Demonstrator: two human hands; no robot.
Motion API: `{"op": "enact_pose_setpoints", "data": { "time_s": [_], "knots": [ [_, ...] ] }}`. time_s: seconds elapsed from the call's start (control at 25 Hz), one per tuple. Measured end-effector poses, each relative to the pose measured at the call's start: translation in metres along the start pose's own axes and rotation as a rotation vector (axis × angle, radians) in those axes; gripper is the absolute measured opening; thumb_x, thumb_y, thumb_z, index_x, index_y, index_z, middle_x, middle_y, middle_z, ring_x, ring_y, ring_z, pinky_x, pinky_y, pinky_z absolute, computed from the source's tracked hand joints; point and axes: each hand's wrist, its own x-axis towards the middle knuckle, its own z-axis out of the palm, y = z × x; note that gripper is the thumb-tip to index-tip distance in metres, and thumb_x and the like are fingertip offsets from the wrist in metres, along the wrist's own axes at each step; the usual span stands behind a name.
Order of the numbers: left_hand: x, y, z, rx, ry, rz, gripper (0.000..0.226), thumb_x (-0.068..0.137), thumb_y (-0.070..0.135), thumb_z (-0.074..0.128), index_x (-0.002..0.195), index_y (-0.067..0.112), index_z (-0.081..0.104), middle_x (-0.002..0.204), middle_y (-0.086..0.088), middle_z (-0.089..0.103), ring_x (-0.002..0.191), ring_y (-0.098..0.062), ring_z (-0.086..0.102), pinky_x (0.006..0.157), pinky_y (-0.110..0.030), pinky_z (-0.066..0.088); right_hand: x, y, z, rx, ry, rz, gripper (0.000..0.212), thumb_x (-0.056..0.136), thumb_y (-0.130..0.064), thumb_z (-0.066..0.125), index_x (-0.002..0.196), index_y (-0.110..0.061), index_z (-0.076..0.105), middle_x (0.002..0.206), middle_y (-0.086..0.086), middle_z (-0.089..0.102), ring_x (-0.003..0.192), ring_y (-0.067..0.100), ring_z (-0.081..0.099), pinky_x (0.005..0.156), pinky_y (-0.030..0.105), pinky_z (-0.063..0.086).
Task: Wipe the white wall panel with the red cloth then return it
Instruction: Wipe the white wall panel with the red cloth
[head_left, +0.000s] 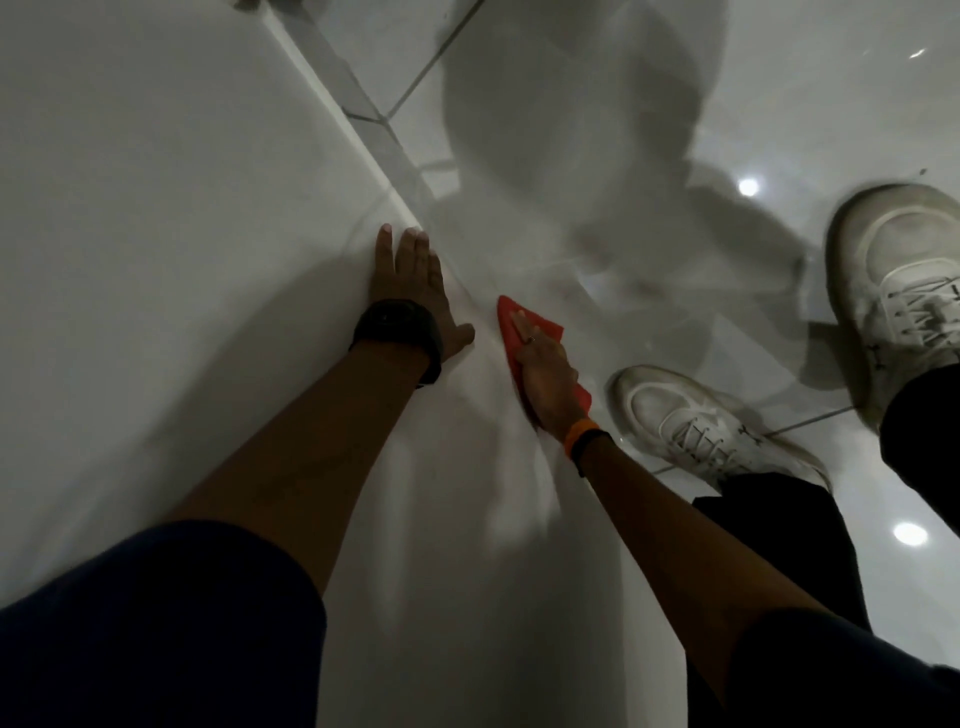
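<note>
The white wall panel (156, 234) fills the left and centre of the head view, seen from above at a steep angle. My left hand (410, 291) lies flat on the panel near its lower edge, fingers spread, with a black watch on the wrist. My right hand (545, 374) presses the red cloth (511, 325) against the panel's lower part, close to the floor. The cloth's pointed corner sticks out beyond my fingers; most of it is hidden under the palm. An orange band sits on the right wrist.
Glossy white floor tiles (597, 104) with dark grout lines lie to the right, reflecting ceiling lights. My two white sneakers (696, 421) (898, 291) stand on the tiles right of the panel, below dark trousers.
</note>
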Motion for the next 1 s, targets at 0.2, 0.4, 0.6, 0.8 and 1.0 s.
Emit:
{"op": "enact_pose_setpoints", "data": {
  "time_s": [0.2,0.4,0.6,0.8,1.0],
  "knots": [
    [-0.011,0.008,0.001,-0.039,-0.015,0.005,0.104,0.091,0.077,0.022,0.159,0.003,-0.003,0.167,-0.019,-0.009,0.156,-0.032,-0.008,0.124,-0.055,-0.007,-0.031,0.013,0.011,0.036,-0.022,-0.123,0.059,0.098,-0.029,0.030,0.156,-0.014,0.035,0.167,0.011,0.028,0.155,0.035,0.022,0.126,0.055,0.014],
    [-0.019,0.015,0.006,0.011,-0.007,0.024,0.104,0.090,0.079,0.020,0.160,0.005,-0.002,0.167,-0.017,-0.009,0.157,-0.031,-0.008,0.124,-0.056,-0.007,-0.024,0.023,-0.004,-0.029,-0.070,-0.066,0.063,0.101,-0.035,0.021,0.162,-0.022,0.009,0.172,0.006,0.010,0.159,0.034,0.009,0.126,0.059,0.003],
    [-0.027,0.019,0.010,-0.021,0.018,0.033,0.104,0.089,0.080,0.021,0.160,0.007,0.001,0.167,-0.016,-0.007,0.157,-0.030,-0.006,0.123,-0.057,-0.008,-0.034,0.032,0.000,0.160,-0.055,-0.060,0.053,0.108,-0.028,0.030,0.160,-0.034,0.017,0.171,-0.005,0.014,0.159,0.025,0.010,0.126,0.064,0.005],
    [-0.028,0.021,0.011,-0.036,0.013,0.031,0.104,0.087,0.083,0.024,0.161,0.013,0.004,0.168,-0.014,-0.006,0.157,-0.031,-0.006,0.122,-0.058,-0.009,-0.026,0.037,-0.004,0.096,-0.110,-0.018,0.058,0.107,-0.033,0.034,0.161,-0.035,0.010,0.172,-0.006,0.009,0.160,0.024,0.005,0.126,0.065,0.008],
    [-0.026,0.024,0.015,-0.052,0.036,0.040,0.107,0.084,0.085,0.023,0.161,0.014,0.004,0.168,-0.014,-0.005,0.157,-0.031,-0.005,0.120,-0.060,-0.010,-0.029,0.042,-0.001,0.158,-0.090,-0.060,0.056,0.107,-0.033,0.030,0.161,-0.033,0.013,0.172,-0.004,0.009,0.160,0.024,0.006,0.128,0.061,0.007]
  ]
}}
